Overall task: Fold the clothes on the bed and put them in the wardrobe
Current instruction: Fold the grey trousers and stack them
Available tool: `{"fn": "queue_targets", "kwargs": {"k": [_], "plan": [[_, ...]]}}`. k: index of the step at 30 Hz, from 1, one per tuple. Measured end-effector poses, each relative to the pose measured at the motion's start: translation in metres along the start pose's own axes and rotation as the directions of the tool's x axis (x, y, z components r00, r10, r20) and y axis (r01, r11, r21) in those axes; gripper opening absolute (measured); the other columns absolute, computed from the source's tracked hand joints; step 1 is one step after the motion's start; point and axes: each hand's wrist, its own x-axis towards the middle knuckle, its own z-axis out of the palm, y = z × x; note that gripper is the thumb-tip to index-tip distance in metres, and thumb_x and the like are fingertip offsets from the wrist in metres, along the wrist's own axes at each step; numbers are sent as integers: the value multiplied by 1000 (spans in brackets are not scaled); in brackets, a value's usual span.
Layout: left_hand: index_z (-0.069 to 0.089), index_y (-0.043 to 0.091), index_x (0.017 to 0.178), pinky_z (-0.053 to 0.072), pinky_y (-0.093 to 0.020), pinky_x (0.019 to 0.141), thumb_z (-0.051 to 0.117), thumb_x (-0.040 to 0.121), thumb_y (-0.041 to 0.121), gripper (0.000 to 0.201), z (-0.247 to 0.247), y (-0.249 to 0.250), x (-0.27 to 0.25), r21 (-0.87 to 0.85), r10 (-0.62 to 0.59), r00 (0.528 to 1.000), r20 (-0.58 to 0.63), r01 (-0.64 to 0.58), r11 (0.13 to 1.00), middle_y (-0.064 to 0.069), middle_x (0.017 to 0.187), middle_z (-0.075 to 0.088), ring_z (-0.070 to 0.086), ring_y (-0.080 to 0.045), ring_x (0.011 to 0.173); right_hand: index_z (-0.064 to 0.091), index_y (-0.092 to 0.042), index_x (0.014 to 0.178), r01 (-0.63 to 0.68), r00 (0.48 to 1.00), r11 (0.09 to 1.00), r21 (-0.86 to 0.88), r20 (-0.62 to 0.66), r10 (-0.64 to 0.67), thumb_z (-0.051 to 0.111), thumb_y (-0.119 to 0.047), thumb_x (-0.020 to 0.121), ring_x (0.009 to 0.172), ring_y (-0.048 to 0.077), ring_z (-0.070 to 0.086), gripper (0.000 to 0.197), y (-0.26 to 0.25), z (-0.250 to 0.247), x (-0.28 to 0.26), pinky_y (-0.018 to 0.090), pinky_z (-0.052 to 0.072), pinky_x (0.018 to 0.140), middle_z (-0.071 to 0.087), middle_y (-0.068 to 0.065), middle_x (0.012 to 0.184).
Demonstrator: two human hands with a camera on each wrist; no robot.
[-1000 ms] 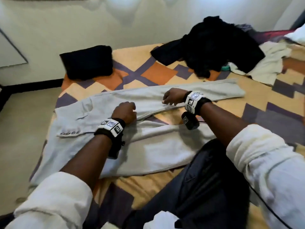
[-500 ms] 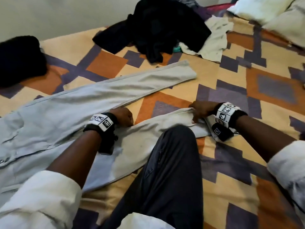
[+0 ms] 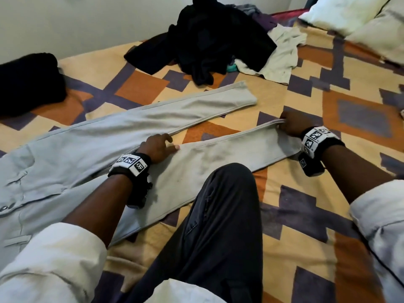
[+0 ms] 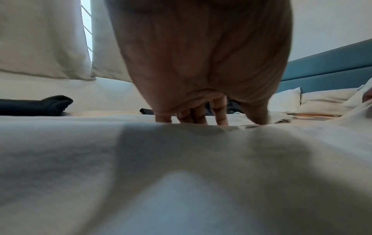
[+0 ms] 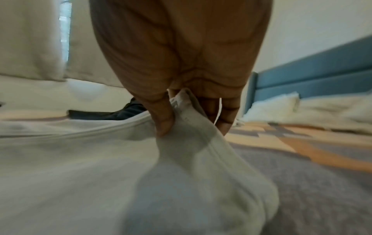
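Note:
Pale grey trousers lie spread on the patterned bed, legs apart in a V pointing right. My left hand rests on the near leg close to the crotch, fingers straight and pressing the cloth. My right hand pinches the hem of the near leg at its far corner; in the right wrist view the thumb and fingers hold the lifted hem. The far leg lies flat and untouched.
A heap of black and cream clothes lies at the far side of the bed. A folded black garment sits at the far left. Pillows are at the upper right. My dark-trousered knee rests over the near leg's lower edge.
My right hand slid along the near trouser leg out to its hem and took hold of it. The left hand's fingers went from curled to flat. My head turned right.

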Motion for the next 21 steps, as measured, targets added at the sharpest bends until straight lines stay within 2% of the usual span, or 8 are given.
{"fn": "queue_targets", "kwargs": {"k": [2,5,9,11,13,16,19,21], "plan": [[64,21,118,46,-42,94,64,88,54,45,4,7,0,113,67,994,87,-76,991,-11,116,63,56,-31,111,69,5,98,-36,999,999,21,41,35,69,-21,86,94,40,62,28,9,10,-4,39,48,75,66,27,103],[68,16,107,45,-39,85,63,92,40,29,14,12,0,227,136,989,59,-146,963,-12,108,62,55,-32,109,67,5,97,-175,985,957,231,28,173,67,-20,88,90,35,61,27,25,26,-6,36,44,70,67,26,103],[62,14,98,38,-33,77,52,99,18,10,12,20,3,-76,142,985,-97,-150,986,-14,101,63,57,-31,97,60,10,112,-254,917,706,661,-67,393,59,-25,96,98,30,58,39,32,21,-7,38,44,79,63,22,115],[57,17,100,37,-33,76,46,101,20,12,9,25,10,-179,94,982,-161,-123,976,-13,99,61,55,-32,94,59,15,113,-249,899,706,663,-113,423,59,-23,95,107,41,57,42,31,13,2,39,41,79,60,31,118],[53,18,105,39,-36,76,45,102,35,19,11,28,13,-63,100,988,-122,-108,992,-11,96,56,53,-30,89,61,13,114,-265,933,794,546,-62,354,57,-23,96,113,42,55,40,30,14,13,37,43,83,59,31,122],[60,21,101,43,-38,82,57,93,52,32,24,27,17,135,180,983,-28,-175,975,-3,99,51,50,-23,90,65,8,111,-308,951,885,350,83,298,55,-23,96,111,40,57,36,31,24,29,39,47,91,62,28,119],[59,18,97,44,-38,79,57,96,37,20,38,24,18,154,184,983,7,-183,971,-10,101,60,58,-32,97,66,2,102,-224,975,909,352,77,210,59,-29,94,97,33,59,33,29,32,35,32,39,74,65,21,106],[53,17,97,43,-40,77,48,100,31,15,43,27,16,128,157,986,-48,-149,980,-13,100,62,58,-36,95,66,2,103,-219,975,889,402,48,219,59,-30,95,98,32,59,35,29,37,38,28,35,74,63,19,103]]}}
